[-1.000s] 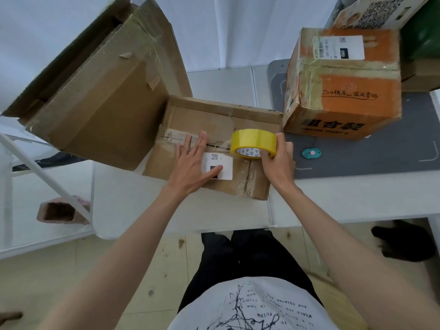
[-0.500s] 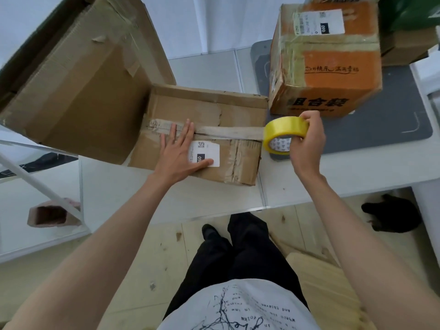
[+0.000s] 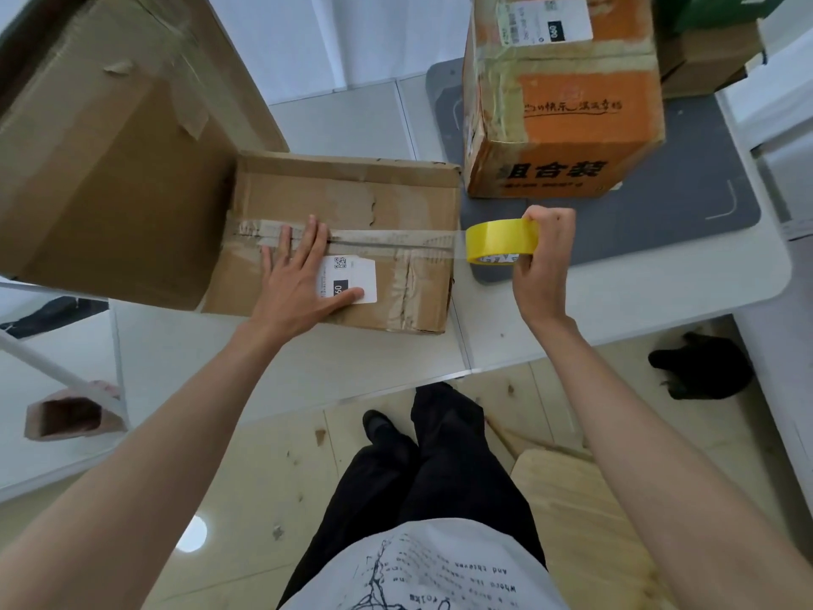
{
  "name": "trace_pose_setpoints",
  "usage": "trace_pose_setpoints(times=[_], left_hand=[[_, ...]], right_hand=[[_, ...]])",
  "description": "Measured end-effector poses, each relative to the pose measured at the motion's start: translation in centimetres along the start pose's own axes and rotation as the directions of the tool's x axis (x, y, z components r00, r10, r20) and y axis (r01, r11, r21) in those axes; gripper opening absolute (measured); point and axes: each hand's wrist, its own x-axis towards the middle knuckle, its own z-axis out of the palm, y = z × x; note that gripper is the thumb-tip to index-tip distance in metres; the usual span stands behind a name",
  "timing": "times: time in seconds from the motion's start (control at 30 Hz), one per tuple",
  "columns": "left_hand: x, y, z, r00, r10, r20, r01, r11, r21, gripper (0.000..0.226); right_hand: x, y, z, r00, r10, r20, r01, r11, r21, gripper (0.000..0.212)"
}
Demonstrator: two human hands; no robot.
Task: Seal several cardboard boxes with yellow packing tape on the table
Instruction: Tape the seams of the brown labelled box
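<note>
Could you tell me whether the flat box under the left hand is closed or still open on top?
Closed: the flat box's top flaps lie flat, and a tape strip runs along the seam to the yellow roll.

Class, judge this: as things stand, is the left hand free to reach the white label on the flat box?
Probably yes: the left hand lies flat on the flat box, thumb already on the white label.

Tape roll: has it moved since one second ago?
Yes. The tape roll was over the flat box; now it is past its right edge.
</note>
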Motion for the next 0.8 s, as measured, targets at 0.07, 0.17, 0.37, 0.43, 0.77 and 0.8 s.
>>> trace_pose_setpoints(times=[0.07, 0.17, 0.37, 0.43, 0.77, 0.8], left_hand=[[-0.1, 0.0, -0.1, 1.0, -0.001, 0.01, 0.001, 1.0, 0.002, 0.121], [0.0, 0.0, -0.1, 1.0, -0.003, 0.025, 0.002, 1.0, 0.025, 0.119], [-0.1, 0.0, -0.3, 0.998, -0.005, 0.055, 0.003, 0.999, 0.036, 0.112], [-0.1, 0.1, -0.4, 0.998, 0.006, 0.059, -0.008, 0.999, 0.041, 0.108], [0.0, 0.4, -0.8, 0.998, 0.024, 0.066, -0.03, 0.994, 0.103, 0.096], [0.0, 0.5, -0.9, 0.997, 0.028, 0.075, -0.036, 0.993, 0.111, 0.094]], right_hand=[[-0.2, 0.6, 0.3, 1.0, 0.001, 0.028, -0.001, 1.0, -0.008, 0.04], [-0.3, 1.2, 0.5, 0.998, 0.012, 0.064, -0.011, 1.0, -0.026, 0.042], [-0.2, 2.5, 0.5, 0.997, 0.015, 0.079, -0.005, 0.991, -0.131, 0.041], [-0.2, 4.0, -0.5, 0.998, 0.035, 0.044, -0.025, 0.98, -0.196, 0.035], [-0.5, 5.0, -1.3, 0.981, 0.106, 0.16, -0.065, 0.968, -0.241, 0.045], [-0.6, 5.1, -1.4, 0.98, 0.114, 0.163, -0.071, 0.966, -0.25, 0.041]])
